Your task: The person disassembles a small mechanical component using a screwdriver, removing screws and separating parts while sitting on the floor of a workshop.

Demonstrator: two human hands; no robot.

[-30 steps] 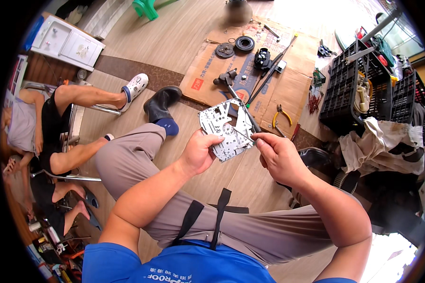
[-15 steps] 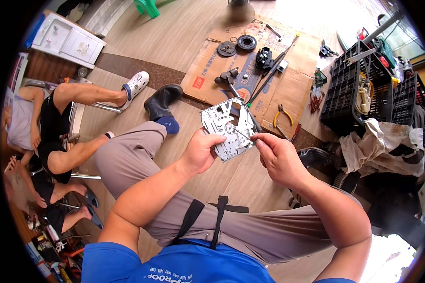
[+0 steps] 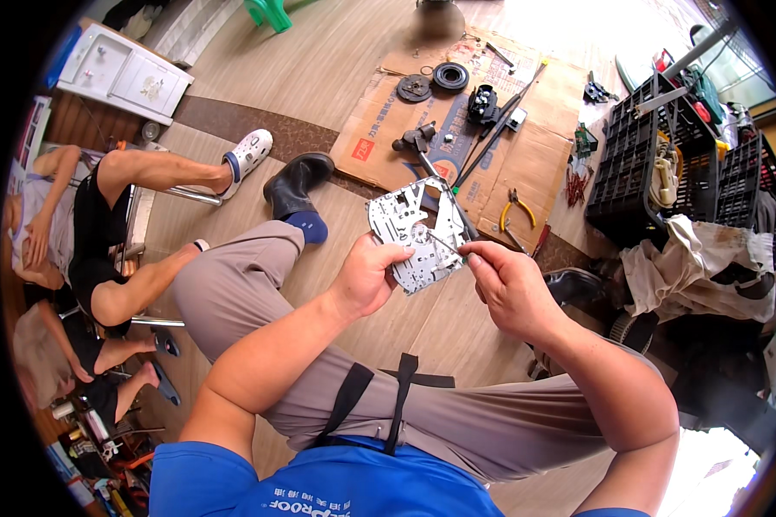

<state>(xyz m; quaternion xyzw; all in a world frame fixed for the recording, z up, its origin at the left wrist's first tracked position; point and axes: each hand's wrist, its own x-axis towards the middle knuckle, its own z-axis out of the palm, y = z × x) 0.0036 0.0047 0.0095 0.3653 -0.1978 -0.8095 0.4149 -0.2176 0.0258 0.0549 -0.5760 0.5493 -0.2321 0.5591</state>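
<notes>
My left hand grips the lower left edge of a flat silver metal plate full of punched holes and small fittings, held up over my knees. My right hand pinches a thin metal tool whose tip rests on the plate near its middle. Both forearms come in from the lower edge, above my grey trousers.
A flattened cardboard sheet on the floor ahead carries round black parts, a black block, long rods and yellow-handled pliers. Black plastic crates with tools stand at right. A seated person is at left beside a white cabinet.
Both hands and the plate stay nearly in place; the tool tip shifts only slightly on the plate. The seated person at left has moved their arms a little.
</notes>
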